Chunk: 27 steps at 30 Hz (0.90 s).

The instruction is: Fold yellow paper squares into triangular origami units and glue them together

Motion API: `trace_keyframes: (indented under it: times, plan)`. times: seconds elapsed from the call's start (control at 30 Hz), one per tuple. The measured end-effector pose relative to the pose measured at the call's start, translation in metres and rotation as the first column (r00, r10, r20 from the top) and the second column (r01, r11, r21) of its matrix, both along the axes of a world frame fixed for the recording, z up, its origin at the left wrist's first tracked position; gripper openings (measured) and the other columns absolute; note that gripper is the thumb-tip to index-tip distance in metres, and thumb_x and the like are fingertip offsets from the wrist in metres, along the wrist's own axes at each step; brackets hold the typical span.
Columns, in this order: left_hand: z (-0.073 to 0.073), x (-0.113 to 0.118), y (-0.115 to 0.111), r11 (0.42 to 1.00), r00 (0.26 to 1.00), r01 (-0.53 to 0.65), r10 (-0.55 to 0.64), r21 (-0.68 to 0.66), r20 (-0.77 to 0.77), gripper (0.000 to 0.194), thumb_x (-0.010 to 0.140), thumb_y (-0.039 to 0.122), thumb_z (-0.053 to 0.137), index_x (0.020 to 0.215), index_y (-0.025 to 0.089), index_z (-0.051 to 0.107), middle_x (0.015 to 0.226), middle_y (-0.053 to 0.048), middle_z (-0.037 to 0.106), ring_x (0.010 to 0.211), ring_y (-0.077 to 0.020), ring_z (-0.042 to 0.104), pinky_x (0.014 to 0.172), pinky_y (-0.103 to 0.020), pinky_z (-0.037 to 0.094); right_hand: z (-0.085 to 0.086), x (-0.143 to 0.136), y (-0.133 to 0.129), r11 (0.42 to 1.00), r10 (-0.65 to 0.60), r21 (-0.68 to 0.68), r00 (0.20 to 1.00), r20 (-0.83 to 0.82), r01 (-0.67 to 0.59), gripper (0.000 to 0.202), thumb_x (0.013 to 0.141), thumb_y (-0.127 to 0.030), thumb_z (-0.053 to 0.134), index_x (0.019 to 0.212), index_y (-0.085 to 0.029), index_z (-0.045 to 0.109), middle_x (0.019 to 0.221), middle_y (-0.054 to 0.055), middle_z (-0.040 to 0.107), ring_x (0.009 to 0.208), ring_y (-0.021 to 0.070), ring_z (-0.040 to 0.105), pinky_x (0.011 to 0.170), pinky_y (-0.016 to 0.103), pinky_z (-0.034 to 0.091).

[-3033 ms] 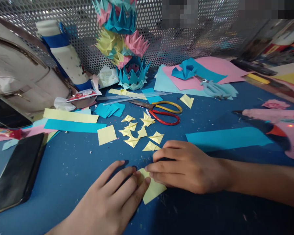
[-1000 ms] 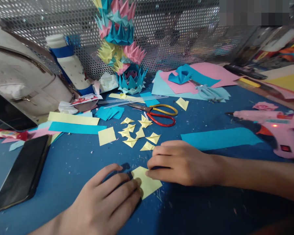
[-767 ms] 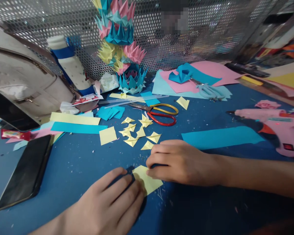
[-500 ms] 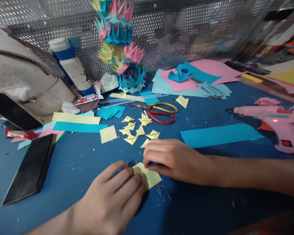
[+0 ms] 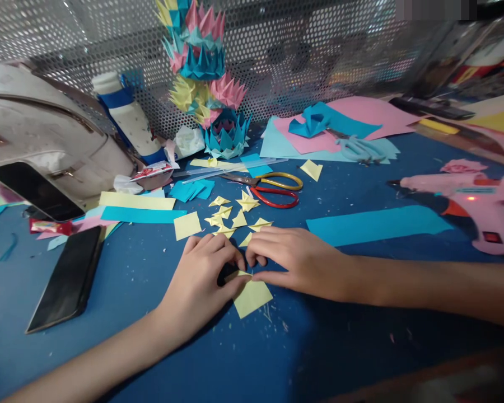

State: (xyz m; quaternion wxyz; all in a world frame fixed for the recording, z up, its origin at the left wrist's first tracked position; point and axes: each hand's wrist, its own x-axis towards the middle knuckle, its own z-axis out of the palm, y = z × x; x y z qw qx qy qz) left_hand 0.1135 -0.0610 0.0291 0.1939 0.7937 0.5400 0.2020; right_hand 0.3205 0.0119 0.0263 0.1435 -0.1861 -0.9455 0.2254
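A small yellow paper square [image 5: 252, 298] lies on the blue table between my hands. My left hand [image 5: 210, 263] is closed at its upper left edge, thumb on the paper. From the right, my right hand [image 5: 292, 260] pinches the top edge, its thumb tip meeting my left thumb. Just beyond my fingers are several folded yellow paper pieces [image 5: 248, 201] and a flat yellow square [image 5: 187, 225]. Scissors [image 5: 277, 187] with one yellow and one red handle lie behind them.
A pink glue gun [image 5: 479, 196] with a lit light lies at the right, near a blue paper strip [image 5: 378, 224]. At the left are a phone [image 5: 67, 280], a bag [image 5: 59, 134] and a bottle [image 5: 130, 115]. Folded-paper rings [image 5: 227, 134] stand against the perforated metal panel [image 5: 269, 67].
My left hand has moved up and forward to the paper's top edge. My right thumb now meets it there, and the paper's top edge looks turned up. The view has shifted slightly.
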Motion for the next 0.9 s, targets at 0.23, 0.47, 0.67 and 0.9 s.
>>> trace_keyframes:
  times: [0.23, 0.47, 0.67, 0.9]
  plan:
    - [0.003, 0.002, -0.002, 0.999, 1.0, 0.001, 0.0, -0.055, 0.018, 0.013, 0.085, 0.019, 0.073, 0.078, 0.021, 0.063, 0.083, 0.004, 0.063, 0.082, -0.0161, 0.059, 0.081, -0.035, 0.032, 0.006, 0.001, 0.0, 0.998, 0.012, -0.064, 0.999, 0.048, -0.008, 0.019, 0.093, -0.033, 0.067, 0.086, -0.017, 0.06, 0.085, -0.001, 0.059, 0.081, 0.0149, 0.052, 0.069, 0.027, 0.035]
    - [0.006, 0.006, -0.015, 1.0, 0.995, -0.009, 0.01, -0.006, 0.095, 0.017, 0.094, 0.022, 0.057, 0.078, 0.02, 0.057, 0.076, 0.005, 0.063, 0.073, -0.0146, 0.056, 0.074, -0.033, 0.035, 0.016, 0.001, -0.002, 0.971, -0.025, -0.238, 1.0, -0.011, 0.022, 0.017, 0.1, -0.027, 0.053, 0.087, -0.018, 0.058, 0.088, 0.002, 0.059, 0.086, 0.0171, 0.05, 0.073, 0.028, 0.035]
    - [0.004, 0.006, -0.02, 0.997, 0.989, -0.054, 0.047, 0.046, 0.142, 0.021, 0.097, 0.022, 0.051, 0.076, 0.021, 0.055, 0.072, 0.004, 0.063, 0.069, -0.0153, 0.055, 0.069, -0.031, 0.039, 0.011, -0.002, -0.006, 0.95, -0.023, -0.313, 0.998, -0.066, 0.001, 0.016, 0.1, -0.027, 0.052, 0.09, -0.017, 0.059, 0.088, 0.001, 0.06, 0.081, 0.0148, 0.051, 0.072, 0.027, 0.035]
    - [0.007, 0.001, -0.032, 0.977, 0.981, 0.147, -0.164, 0.154, 0.104, 0.019, 0.099, 0.014, 0.046, 0.091, 0.02, 0.061, 0.085, 0.0, 0.067, 0.078, -0.0152, 0.059, 0.073, -0.031, 0.044, 0.007, -0.003, -0.006, 0.941, -0.03, -0.339, 0.999, -0.041, 0.014, 0.011, 0.097, -0.025, 0.056, 0.09, -0.017, 0.06, 0.089, 0.001, 0.062, 0.081, 0.0147, 0.054, 0.073, 0.026, 0.038]
